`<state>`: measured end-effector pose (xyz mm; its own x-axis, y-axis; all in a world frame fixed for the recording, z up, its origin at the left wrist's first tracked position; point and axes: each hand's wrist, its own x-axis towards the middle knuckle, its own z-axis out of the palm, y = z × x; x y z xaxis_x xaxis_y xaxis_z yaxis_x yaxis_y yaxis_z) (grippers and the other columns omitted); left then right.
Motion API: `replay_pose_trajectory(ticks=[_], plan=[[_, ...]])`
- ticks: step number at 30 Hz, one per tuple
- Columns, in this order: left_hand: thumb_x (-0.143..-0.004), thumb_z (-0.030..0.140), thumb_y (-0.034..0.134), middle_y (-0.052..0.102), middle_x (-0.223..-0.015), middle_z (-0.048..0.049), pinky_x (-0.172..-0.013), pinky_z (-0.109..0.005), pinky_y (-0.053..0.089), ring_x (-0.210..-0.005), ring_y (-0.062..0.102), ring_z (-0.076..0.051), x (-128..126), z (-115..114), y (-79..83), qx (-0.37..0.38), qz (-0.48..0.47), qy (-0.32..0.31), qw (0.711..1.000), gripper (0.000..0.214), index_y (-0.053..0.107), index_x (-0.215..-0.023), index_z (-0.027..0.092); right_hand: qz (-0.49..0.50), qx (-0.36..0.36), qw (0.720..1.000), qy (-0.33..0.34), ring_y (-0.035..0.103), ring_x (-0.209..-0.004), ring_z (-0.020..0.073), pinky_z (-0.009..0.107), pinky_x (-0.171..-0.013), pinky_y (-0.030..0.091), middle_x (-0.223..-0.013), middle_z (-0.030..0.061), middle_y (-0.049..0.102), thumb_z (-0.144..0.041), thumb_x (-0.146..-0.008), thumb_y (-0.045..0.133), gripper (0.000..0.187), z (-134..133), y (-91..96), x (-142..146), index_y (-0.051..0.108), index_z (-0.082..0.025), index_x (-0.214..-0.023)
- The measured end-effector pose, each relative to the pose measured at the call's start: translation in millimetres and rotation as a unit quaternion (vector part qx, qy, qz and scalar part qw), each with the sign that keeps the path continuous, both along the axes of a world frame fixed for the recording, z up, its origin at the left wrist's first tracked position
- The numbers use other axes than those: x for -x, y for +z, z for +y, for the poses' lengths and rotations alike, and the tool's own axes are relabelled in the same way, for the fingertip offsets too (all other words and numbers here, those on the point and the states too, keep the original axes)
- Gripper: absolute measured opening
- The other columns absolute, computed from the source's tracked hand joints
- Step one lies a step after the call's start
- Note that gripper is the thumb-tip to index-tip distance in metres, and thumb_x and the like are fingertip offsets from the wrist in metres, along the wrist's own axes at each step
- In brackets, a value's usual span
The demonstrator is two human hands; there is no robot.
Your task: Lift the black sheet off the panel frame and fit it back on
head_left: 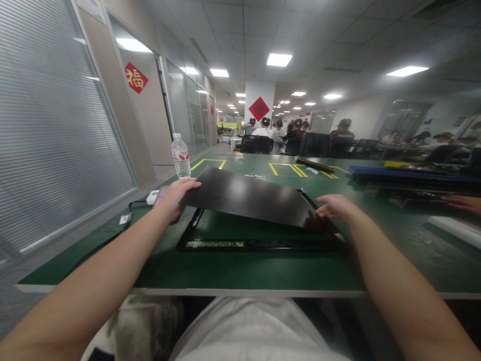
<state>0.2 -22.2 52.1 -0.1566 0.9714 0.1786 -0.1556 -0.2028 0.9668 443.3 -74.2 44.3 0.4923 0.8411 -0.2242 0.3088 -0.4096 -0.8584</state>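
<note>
A thin, glossy black screen panel (248, 195) is tilted above a black rectangular frame (291, 245), its left side raised and its right near corner low. My left hand (182, 193) is closed on the panel's left edge, thumb on top. At the right edge, the fingers of my right hand (334, 206) are bent against the panel near its lower corner, and their reflection shows in the surface. Inside the frame's near bar lies a strip of green circuit board (214, 244). Part of the frame is hidden under the panel.
A water bottle (181, 155) and a phone (161, 194) with a white plug and cable are left of the panel. Yellow tape (289, 169) marks the green table (248, 273). Long dark and blue bars (413, 175) lie right, near another person's hand (464, 203).
</note>
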Motion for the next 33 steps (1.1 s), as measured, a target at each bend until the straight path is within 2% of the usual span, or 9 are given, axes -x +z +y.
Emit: replay_pose_trajectory(ticks=[5, 10, 18, 28, 33], plan=[[-0.046, 0.023, 0.079, 0.068, -0.063, 0.0007, -0.053, -0.025, 0.045, -0.054, 0.060, -0.015, -2.8, -3.9, -0.4, 0.033, 0.016, -0.025, 0.999, 0.024, 0.068, -0.067, 0.017, -0.063, 0.008, 0.998, 0.009, 0.056, -0.040, 0.0109, 0.017, -0.035, 0.030, -0.064, 0.0122, 0.071, -0.027, -0.088, 0.060, 0.027, 5.7, -6.3, -6.3, 0.062, -0.007, -0.107], [-0.046, 0.025, 0.081, 0.069, -0.065, 0.0000, -0.055, -0.026, 0.045, -0.057, 0.062, -0.016, -3.3, -4.6, -2.3, 0.037, 0.043, -0.034, 0.998, 0.032, 0.068, -0.074, 0.016, -0.104, 0.008, 0.994, 0.012, 0.054, -0.040, 0.0104, 0.018, -0.035, 0.031, -0.067, 0.0134, 0.073, -0.028, -0.088, 0.059, 0.030, 8.7, -10.2, -12.0, 0.062, -0.007, -0.109], [-0.054, 0.030, 0.076, 0.070, -0.071, -0.0029, -0.058, -0.028, 0.048, -0.063, 0.065, -0.020, -2.2, -1.3, -8.5, 0.041, 0.125, -0.048, 0.990, 0.024, 0.068, -0.074, 0.018, -0.131, 0.010, 0.991, 0.013, 0.050, -0.037, 0.0102, 0.019, -0.035, 0.030, -0.064, 0.0125, 0.072, -0.023, -0.087, 0.055, 0.032, 10.2, -12.0, -16.4, 0.063, -0.005, -0.112], [-0.052, 0.029, 0.079, 0.070, -0.068, -0.0020, -0.056, -0.026, 0.046, -0.059, 0.063, -0.017, 0.5, -1.1, -6.5, 0.055, 0.111, -0.049, 0.991, 0.026, 0.068, -0.073, 0.018, -0.156, 0.007, 0.988, 0.019, 0.054, -0.040, 0.0118, 0.019, -0.036, 0.031, -0.064, 0.0135, 0.072, -0.026, -0.087, 0.056, 0.036, 7.5, -10.2, -13.3, 0.063, -0.003, -0.115], [-0.049, 0.031, 0.081, 0.071, -0.068, -0.0021, -0.058, -0.027, 0.046, -0.060, 0.064, -0.018, -0.8, -2.7, -7.1, 0.057, 0.117, -0.069, 0.989, 0.032, 0.069, -0.075, 0.017, -0.175, 0.017, 0.984, 0.022, 0.054, -0.040, 0.0122, 0.020, -0.038, 0.034, -0.063, 0.0120, 0.072, -0.027, -0.086, 0.057, 0.035, 6.7, -8.5, -13.0, 0.064, -0.005, -0.113]])
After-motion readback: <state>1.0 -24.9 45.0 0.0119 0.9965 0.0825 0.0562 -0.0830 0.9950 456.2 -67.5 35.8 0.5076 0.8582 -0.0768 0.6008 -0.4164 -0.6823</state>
